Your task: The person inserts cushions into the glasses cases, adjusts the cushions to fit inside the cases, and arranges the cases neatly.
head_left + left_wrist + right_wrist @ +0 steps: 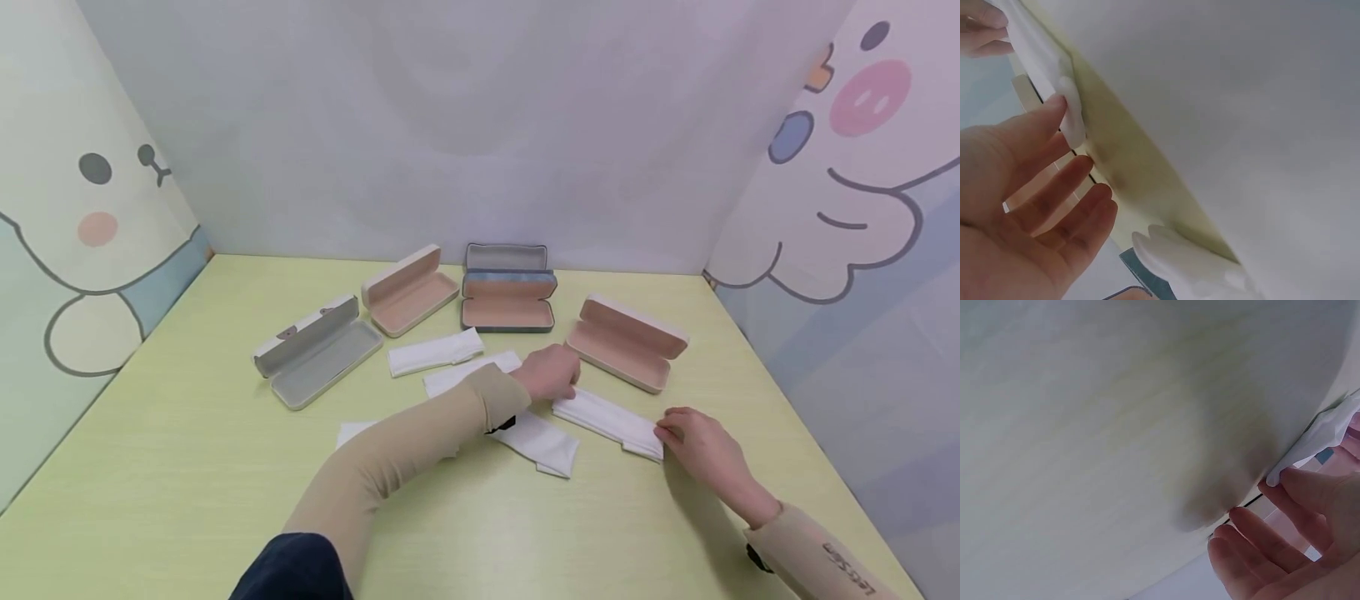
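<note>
A folded white cloth [609, 419] lies on the right side of the table, slanting down to the right. My left hand [549, 372] pinches its far left end; in the left wrist view the thumb and index finger close over the cloth end [1071, 119]. At the other end, my right hand [705, 454] pinches a corner between thumb and index finger, the other fingers loosely bent, as the right wrist view also shows. Just behind the cloth stands an open glasses case [618, 350] with a pink lining.
More folded white cloths lie left of this one: one at the back [435, 353], another [540, 442] beside my left forearm, others partly under the sleeve. Several open glasses cases stand behind, including a grey-lined one [326, 362] and a pink-lined one [415, 302]. Printed walls border the yellow table [187, 467].
</note>
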Motion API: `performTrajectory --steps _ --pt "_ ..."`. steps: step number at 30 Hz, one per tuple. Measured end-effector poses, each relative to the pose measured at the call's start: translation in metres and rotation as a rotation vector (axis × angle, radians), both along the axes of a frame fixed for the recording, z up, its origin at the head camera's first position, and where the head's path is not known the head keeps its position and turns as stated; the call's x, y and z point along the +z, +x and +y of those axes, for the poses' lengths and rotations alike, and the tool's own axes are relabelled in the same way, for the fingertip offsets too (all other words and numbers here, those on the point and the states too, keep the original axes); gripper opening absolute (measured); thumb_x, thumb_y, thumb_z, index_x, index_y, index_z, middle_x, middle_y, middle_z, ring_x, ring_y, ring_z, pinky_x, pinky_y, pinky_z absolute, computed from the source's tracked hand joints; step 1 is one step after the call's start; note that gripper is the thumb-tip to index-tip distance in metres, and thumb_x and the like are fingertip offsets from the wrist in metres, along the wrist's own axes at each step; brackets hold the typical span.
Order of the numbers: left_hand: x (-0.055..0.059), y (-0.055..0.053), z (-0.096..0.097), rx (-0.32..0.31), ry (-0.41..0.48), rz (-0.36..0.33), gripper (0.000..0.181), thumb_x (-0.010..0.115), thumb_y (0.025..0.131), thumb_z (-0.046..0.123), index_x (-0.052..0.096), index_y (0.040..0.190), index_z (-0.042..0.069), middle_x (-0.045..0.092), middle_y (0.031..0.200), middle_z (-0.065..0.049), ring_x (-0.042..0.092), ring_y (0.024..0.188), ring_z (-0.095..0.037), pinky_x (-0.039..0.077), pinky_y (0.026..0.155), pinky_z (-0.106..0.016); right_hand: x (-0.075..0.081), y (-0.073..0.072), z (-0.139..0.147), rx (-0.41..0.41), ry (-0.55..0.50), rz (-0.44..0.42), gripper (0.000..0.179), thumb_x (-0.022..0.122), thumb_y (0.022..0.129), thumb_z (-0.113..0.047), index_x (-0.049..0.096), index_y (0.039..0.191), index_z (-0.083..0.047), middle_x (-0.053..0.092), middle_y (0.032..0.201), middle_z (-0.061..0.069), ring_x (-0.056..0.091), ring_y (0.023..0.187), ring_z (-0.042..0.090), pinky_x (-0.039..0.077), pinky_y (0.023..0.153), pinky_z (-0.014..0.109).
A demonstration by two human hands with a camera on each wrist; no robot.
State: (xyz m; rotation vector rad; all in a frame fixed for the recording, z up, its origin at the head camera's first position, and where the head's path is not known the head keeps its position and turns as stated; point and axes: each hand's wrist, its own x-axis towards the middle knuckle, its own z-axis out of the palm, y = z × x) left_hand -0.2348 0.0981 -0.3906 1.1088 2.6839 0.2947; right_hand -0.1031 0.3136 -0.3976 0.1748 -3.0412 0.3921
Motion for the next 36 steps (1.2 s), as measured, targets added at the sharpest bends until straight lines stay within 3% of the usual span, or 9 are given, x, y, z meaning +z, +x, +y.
performTrajectory --steps 5,14,23,32,36 --pt "0.005 0.001 -0.004 -0.008 0.001 -0.039 0.038 0.069 0.085 0.015 0.047 0.055 0.017 0.037 0.053 0.007 0.033 0.054 -0.006 0.026 0.046 -0.018 0.0 0.001 -0.001 -0.005 0.006 0.014 0.005 0.071 0.082 -0.005 0.074 0.084 -0.002 0.069 0.095 0.019 0.066 0.086 0.037 0.053 0.07 0.049" --pt "0.006 0.002 -0.005 -0.016 0.029 -0.031 0.014 0.069 0.086 0.014 0.067 0.073 0.012 0.06 0.07 0.004 0.047 0.062 -0.007 0.038 0.054 -0.018 -0.003 -0.001 -0.004 0.022 0.031 0.047 0.005 0.07 0.081 -0.002 0.069 0.081 0.003 0.06 0.076 0.01 0.055 0.068 0.022 0.047 0.061 0.038" --pt "0.006 0.003 -0.005 -0.081 0.047 -0.051 0.015 0.06 0.091 0.008 0.057 0.077 0.012 0.055 0.076 0.003 0.048 0.069 -0.008 0.037 0.059 -0.018 -0.004 0.001 -0.001 0.019 0.036 0.032 0.008 0.064 0.085 -0.001 0.062 0.084 0.007 0.059 0.075 0.013 0.054 0.067 0.022 0.047 0.061 0.038" --pt "0.017 -0.014 -0.011 -0.103 0.196 -0.119 0.012 0.057 0.095 0.011 0.061 0.085 0.007 0.052 0.076 0.002 0.044 0.069 -0.009 0.035 0.064 -0.017 0.016 -0.007 0.001 0.062 0.013 0.13 0.008 0.06 0.085 0.002 0.06 0.083 0.009 0.059 0.074 0.015 0.054 0.066 0.024 0.047 0.06 0.039" --pt "0.022 -0.025 -0.012 -0.108 0.262 -0.107 0.011 0.056 0.095 0.01 0.062 0.087 0.006 0.055 0.079 0.001 0.044 0.07 -0.009 0.036 0.066 -0.018 0.027 -0.014 0.003 0.077 0.002 0.189 0.006 0.061 0.085 0.004 0.061 0.082 0.009 0.058 0.073 0.016 0.053 0.066 0.025 0.045 0.061 0.04"
